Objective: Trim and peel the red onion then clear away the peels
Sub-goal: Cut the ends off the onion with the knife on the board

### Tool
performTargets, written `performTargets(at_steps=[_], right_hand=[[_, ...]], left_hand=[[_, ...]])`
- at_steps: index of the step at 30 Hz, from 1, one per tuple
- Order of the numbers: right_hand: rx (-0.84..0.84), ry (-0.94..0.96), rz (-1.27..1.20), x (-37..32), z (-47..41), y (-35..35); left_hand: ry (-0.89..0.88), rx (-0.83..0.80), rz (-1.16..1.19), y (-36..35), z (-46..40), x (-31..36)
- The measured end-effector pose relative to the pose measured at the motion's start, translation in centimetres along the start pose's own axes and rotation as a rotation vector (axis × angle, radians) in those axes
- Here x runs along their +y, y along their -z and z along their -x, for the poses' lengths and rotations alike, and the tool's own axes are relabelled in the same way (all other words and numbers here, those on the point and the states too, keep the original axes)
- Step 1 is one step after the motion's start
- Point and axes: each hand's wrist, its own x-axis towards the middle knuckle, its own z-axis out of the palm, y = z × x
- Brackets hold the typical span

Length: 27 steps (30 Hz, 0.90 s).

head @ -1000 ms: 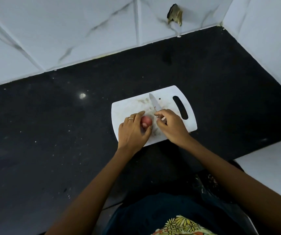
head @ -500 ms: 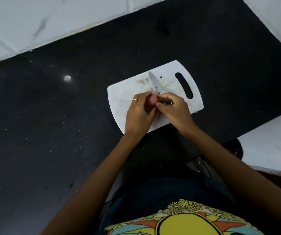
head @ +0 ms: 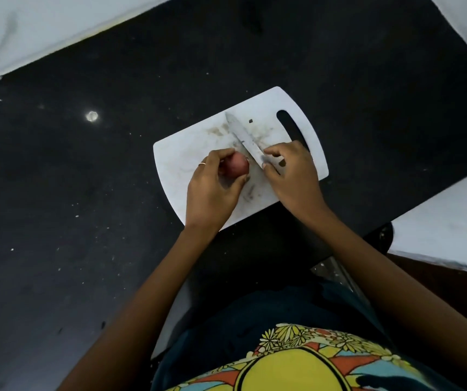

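Both hands were on the cutting board [head: 187, 153], which serves as the landmark. Left hand [head: 212, 190] sat at the board's middle, fingers and thumb curled round the red onion [head: 236, 167], clamping it against the board surface. Ring visible on one finger. Right hand [head: 294, 173] was just beside it toward the board's handle slot, fingers bent over the rear of the knife [head: 245, 139]; handle hidden under the hand, so the exact grip couldn't be read, but it looked like a hold, not a resting touch. Blade ran from that hand diagonally toward the board's far edge, flat side up, its near end just beside the onion on the slot side. Contact between edge and onion: couldn't tell.

Onion's skin looked intact, reddish, no cut face showing. No loose peels seen on the board, only brownish smears and a small dark speck near the slot. Board lay on the black countertop [head: 85, 221], white tiled wall [head: 29, 29] beyond its far edge.

Judgement: step in hand was the trim, still at setup; peel and clear-up not started. Next move likely needs the blade turned edge-down over one onion end, left fingertips tucked back from the cut line, onion kept from rolling. Round, small, so slip risk was real.
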Motion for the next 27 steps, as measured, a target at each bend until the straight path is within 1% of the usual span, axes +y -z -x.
performTargets(at_steps=[3,6,11,15,19,21,24,27], right_hand=[[-0.039,-0.046,0.1,0.4,0.0,-0.4],[0.0,-0.063,0.165,0.0,-0.2,-0.6],[-0.018,-0.085,0.179,-0.4,-1.4,-0.6],[-0.025,-0.094,0.197,-0.4,-1.8,-0.5],[-0.096,-0.107,0.223,-0.3,-2.3,-0.3],[-0.141,-0.088,0.159,-0.4,-2.4,0.0],[-0.182,-0.107,-0.006,-0.7,-2.2,0.5],[-0.189,-0.102,-0.033,-1.1,-1.6,1.0]], left_hand=[[0.002,-0.001,0.025,-0.2,0.0,-0.1],[0.025,0.017,0.083,-0.3,0.1,-0.2],[0.051,0.046,0.141,-0.5,0.2,0.0],[0.038,0.079,0.156,-0.9,0.1,0.1],[0.049,0.089,0.129,-1.3,-0.3,0.1],[0.033,0.11,0.071,-1.3,-0.5,0.1],[0.043,0.112,0.092,-1.2,-0.8,0.1],[0.045,0.105,0.091,-1.4,-1.0,0.3]])
